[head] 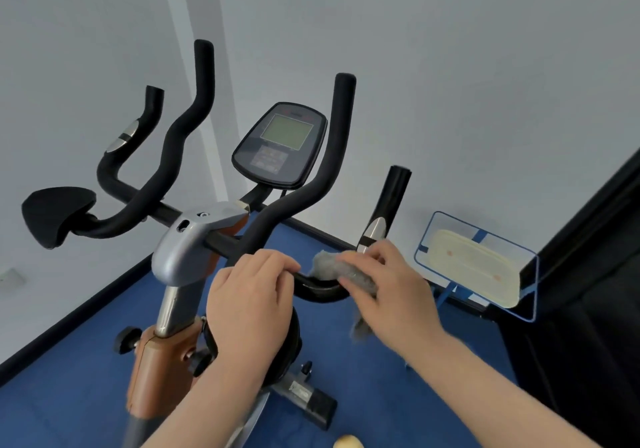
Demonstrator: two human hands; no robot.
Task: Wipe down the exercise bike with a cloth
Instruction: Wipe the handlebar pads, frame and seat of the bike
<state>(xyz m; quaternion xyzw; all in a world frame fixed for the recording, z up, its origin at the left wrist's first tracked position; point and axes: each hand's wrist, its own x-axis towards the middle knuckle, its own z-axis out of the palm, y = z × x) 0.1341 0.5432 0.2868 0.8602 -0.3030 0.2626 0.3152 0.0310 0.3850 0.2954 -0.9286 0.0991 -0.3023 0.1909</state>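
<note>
The exercise bike (194,240) fills the middle of the view, with black foam handlebars, a grey stem cover and a console (280,144) with a square screen. My left hand (251,304) grips the handlebar's cross tube just right of the stem. My right hand (388,288) holds a grey cloth (327,264) wrapped over the lower bend of the right handlebar, beside the silver pulse sensor (372,234). A loose end of the cloth hangs below my right palm.
White walls meet behind the bike. A flat mop (474,267) with a cream pad and blue frame leans at the right, against a dark panel (588,274). The floor (69,395) is blue. The bike's base foot (311,402) lies below my arms.
</note>
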